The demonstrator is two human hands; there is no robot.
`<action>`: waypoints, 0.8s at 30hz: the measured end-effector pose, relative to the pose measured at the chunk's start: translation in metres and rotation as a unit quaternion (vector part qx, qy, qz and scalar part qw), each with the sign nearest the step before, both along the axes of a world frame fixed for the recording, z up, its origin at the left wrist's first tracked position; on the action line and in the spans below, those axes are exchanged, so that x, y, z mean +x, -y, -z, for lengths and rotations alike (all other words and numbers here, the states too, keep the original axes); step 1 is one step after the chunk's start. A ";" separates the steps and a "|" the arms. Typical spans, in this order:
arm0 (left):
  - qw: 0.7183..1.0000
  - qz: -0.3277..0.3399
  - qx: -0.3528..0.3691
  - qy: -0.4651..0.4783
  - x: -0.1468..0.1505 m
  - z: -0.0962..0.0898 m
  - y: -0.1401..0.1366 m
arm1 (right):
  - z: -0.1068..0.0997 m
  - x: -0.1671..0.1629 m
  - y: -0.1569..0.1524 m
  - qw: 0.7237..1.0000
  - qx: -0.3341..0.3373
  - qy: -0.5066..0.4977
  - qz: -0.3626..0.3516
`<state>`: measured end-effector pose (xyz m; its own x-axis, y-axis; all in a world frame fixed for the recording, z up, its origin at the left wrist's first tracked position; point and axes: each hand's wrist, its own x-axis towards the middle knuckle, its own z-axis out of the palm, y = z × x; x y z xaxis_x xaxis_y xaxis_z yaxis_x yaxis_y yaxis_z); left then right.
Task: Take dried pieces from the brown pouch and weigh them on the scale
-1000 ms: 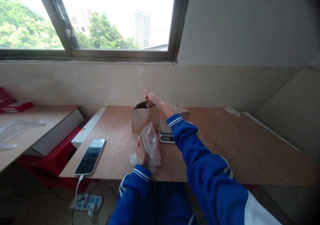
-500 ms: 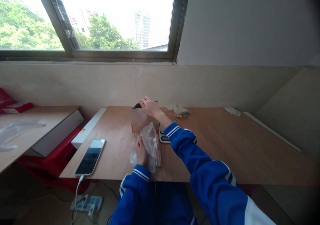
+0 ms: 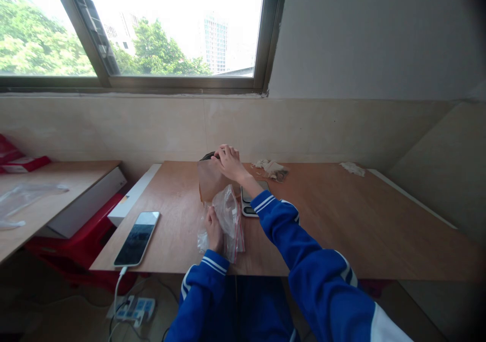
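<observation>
A brown paper bag (image 3: 211,181) stands on the table, its dark mouth turned upward. At its top edge my right hand (image 3: 229,163) is closed, fingers bent over the rim; its palm side is hidden. In front of the bag, my left hand (image 3: 213,229) pinches a clear zip bag (image 3: 227,211). More clear zip bags with red seal lines (image 3: 239,236) lie beneath and beside that hand. Partly covered by my right forearm, a small digital scale (image 3: 248,209) sits just right of the paper bag.
A phone (image 3: 137,238) on a charging cable lies at the left. Pale scraps (image 3: 274,170) are at the back, with another pale scrap (image 3: 353,169) farther right. A second table (image 3: 87,172) and a red stool (image 3: 81,253) are to the left; a power strip (image 3: 136,309) is below.
My right hand has shifted slightly at the paper bag's rim, its fingers now more bent, and the bag's top edge has changed shape. The left hand stays in place on the zip bag.
</observation>
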<state>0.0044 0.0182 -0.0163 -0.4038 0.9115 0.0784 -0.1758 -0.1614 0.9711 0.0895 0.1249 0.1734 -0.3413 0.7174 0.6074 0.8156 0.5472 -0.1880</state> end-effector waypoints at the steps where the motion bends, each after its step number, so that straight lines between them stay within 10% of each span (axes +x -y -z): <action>1: 1.000 -0.004 0.007 0.000 0.000 -0.001 0.000 | -0.002 0.002 0.006 1.000 0.002 -0.019 -0.002; 6: 1.000 -0.015 0.016 0.005 0.001 -0.004 0.001 | 0.012 0.012 0.053 0.983 -0.064 -0.174 -0.003; 12: 1.000 -0.010 0.025 0.002 0.002 -0.004 0.004 | 0.080 0.025 0.090 0.937 -0.227 -0.264 0.028; 20: 0.990 0.074 0.060 -0.107 0.013 -0.008 0.008 | 0.095 0.072 0.090 0.821 -0.095 -0.560 0.053; 24: 0.979 0.169 0.045 -0.103 0.013 -0.021 0.005 | 0.093 0.086 0.099 0.809 -0.074 -0.580 0.060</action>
<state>0.0179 0.0128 0.0051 -0.0483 0.9759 0.2127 -0.0349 -0.2145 0.9761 0.1756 0.0256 0.0807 0.4743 0.7971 0.3736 0.0878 0.3795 -0.9210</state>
